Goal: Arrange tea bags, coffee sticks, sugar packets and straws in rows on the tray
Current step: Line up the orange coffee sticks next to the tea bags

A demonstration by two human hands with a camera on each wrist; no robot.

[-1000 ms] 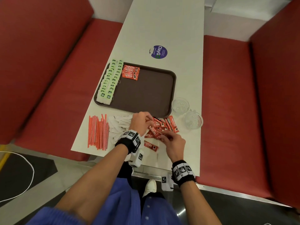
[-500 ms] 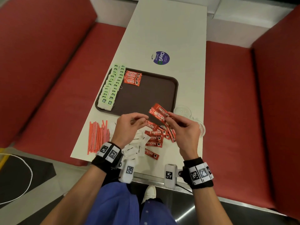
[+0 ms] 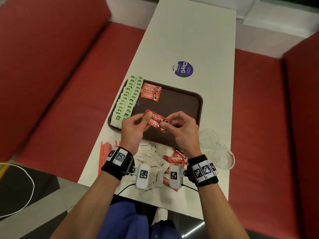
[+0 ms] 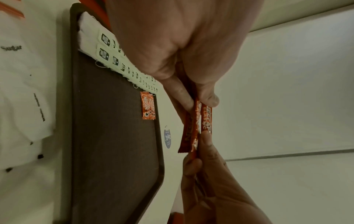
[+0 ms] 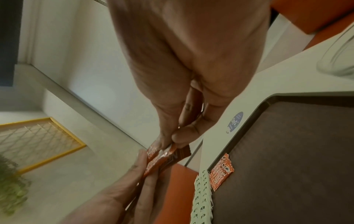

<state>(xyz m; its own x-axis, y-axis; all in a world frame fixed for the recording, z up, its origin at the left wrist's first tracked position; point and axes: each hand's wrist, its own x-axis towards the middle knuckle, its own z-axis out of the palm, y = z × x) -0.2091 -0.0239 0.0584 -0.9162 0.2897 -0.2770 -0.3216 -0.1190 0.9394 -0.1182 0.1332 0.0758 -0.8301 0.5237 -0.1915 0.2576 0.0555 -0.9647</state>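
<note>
Your left hand (image 3: 133, 125) and right hand (image 3: 182, 129) each pinch one end of a small bundle of coffee sticks (image 3: 158, 121) above the tray (image 3: 188, 104); their exact count cannot be determined. Your wrists hide part of the sugar packets (image 3: 148, 153), straws (image 3: 105, 149) and loose sticks on the bench (image 3: 189, 40).

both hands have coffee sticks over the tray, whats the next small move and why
Probably lower the held coffee sticks onto the tray just below the coffee sticks already laid beside the tea bags: left hand and right hand hold them above bare tray.
</note>
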